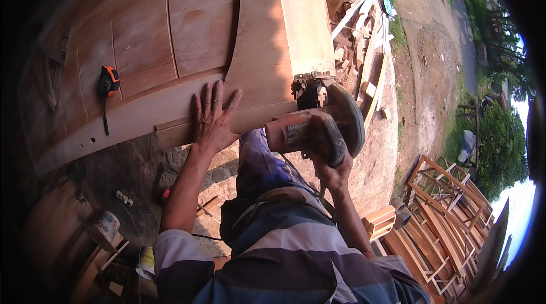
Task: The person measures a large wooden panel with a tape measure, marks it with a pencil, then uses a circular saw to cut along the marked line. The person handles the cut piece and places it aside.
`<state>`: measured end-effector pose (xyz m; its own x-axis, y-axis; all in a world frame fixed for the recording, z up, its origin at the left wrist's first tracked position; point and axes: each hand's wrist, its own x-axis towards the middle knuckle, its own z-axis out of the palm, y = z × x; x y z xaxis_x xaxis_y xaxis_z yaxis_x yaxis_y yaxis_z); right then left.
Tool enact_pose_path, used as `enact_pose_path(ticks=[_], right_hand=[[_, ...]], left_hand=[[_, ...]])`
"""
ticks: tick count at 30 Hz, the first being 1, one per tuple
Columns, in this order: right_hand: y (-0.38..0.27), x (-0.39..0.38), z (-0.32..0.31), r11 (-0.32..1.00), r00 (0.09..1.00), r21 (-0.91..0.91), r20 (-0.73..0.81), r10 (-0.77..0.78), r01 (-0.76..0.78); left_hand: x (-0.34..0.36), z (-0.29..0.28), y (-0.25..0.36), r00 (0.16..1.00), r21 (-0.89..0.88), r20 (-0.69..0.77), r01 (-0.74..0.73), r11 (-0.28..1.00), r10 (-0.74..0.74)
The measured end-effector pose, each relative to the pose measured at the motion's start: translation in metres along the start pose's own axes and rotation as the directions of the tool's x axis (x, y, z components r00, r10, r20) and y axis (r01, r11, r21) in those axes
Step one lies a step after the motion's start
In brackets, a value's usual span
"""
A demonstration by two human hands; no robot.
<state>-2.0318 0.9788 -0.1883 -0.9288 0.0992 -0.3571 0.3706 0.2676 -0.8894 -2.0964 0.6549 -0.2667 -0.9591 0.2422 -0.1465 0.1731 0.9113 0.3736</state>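
- At bottom centre, nearest the camera: striped shirt [296,247], purple-stained trousers [259,159] above it.
- Right hand [331,172]: closed round the rear handle of a power saw [301,127]; some fingers hidden under the handle.
- Power saw sits at the near end of the pale board, rounded guard on its right side, base plate at the wood. Can't tell if the blade is turning.
- Left hand [215,119]: laid flat, fingers spread, palm down over a narrow wood strip [261,115], fingertips up on the wood beyond; pinching nothing.
- Wide brown board [259,31], half in shadow, just beyond the left hand; pale board [304,17] along its right side.
- Panelled wooden piece [142,36] to the left, grooved, dusty.
- Orange-and-black tape measure [109,80] lying on it, dark strap trailing toward the near edge.
- Off to the right, past the boards: heap of offcuts [364,48].
- Lower right: stacked wooden frames [449,190].
- Farther right: dirt ground [424,56], grey road [466,54], green trees [500,147].
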Motion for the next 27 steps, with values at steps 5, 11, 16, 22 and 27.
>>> enact_pose_path(ticks=[5, 11, 16, 22, 27], right_hand=[[0.007, -0.003, -0.004, 0.988, 0.991, 0.074, 0.015, 0.132, -0.133], [0.001, -0.002, 0.000, 0.991, 0.999, 0.128, -0.018, 0.045, -0.043], [-0.007, -0.006, 0.002, 0.981, 0.995, 0.164, -0.006, 0.104, -0.102], [0.003, -0.004, 0.002, 0.996, 1.000, 0.091, -0.015, 0.007, -0.006], [0.005, -0.009, -0.001, 0.999, 0.999, 0.038, -0.031, 0.009, -0.008]], left_hand=[[-0.003, -0.001, -0.001, 0.999, 0.020, -0.025, -0.026, 0.999, 0.026], [-0.003, -0.003, -0.003, 0.998, 0.028, -0.040, -0.054, 0.998, 0.055], [-0.004, -0.004, -0.004, 0.998, 0.029, -0.024, -0.059, 0.998, 0.060], [-0.004, -0.005, -0.005, 0.998, 0.023, -0.018, -0.055, 0.998, 0.055], [-0.008, -0.006, -0.001, 0.999, -0.013, -0.012, -0.046, 0.999, 0.046]])
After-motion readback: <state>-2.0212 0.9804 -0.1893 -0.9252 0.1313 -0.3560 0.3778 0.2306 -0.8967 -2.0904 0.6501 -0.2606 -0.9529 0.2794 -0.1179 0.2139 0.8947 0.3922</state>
